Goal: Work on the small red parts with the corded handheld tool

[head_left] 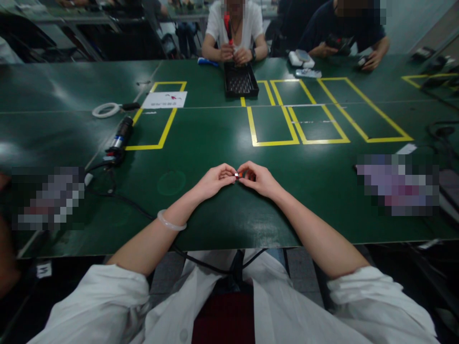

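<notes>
My left hand (219,179) and my right hand (261,178) meet just above the green table (208,215), in front of my body. Their fingertips pinch a tiny red piece (237,176) with a bright, whitish spot. Fingers cover most of it, and it is too small to name. Both hands are closed, thumbs below and index fingers above. A pale bangle (172,221) circles my left wrist.
Across the table, a person in white (234,28) holds a red-handled tool (228,27) over a black tray (241,82). A dark cylindrical tool (121,136) with a cable lies left. Yellow tape outlines (275,143) mark the surface. Another person (346,33) sits at far right.
</notes>
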{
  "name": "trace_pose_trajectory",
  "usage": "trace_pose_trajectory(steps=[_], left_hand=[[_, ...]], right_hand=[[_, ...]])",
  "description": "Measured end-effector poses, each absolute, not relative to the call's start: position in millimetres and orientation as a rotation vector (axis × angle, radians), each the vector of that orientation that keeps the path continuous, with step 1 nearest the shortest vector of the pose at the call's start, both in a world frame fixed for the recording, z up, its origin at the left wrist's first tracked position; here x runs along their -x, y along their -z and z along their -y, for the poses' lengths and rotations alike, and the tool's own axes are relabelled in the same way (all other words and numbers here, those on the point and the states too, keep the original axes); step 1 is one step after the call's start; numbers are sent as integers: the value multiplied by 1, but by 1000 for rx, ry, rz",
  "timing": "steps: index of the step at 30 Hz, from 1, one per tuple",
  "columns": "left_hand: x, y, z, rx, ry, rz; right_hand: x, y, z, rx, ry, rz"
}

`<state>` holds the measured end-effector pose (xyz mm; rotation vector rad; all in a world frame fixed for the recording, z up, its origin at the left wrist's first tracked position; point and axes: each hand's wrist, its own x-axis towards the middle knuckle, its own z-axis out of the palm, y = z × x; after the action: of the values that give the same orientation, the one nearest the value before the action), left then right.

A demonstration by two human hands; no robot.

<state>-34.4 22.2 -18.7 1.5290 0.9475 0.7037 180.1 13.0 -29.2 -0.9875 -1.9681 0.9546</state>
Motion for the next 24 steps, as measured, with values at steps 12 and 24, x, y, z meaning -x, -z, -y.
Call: trace_pose_trajectory(steps=[12,24], left_hand=[[33,18,-18,-1611,-661,-906],[32,11,-10,-1941,-763,-1031]], right_hand=[[-179,40,-17,949,-1329,1664],[-178,37,-17,903,-1367,1645]])
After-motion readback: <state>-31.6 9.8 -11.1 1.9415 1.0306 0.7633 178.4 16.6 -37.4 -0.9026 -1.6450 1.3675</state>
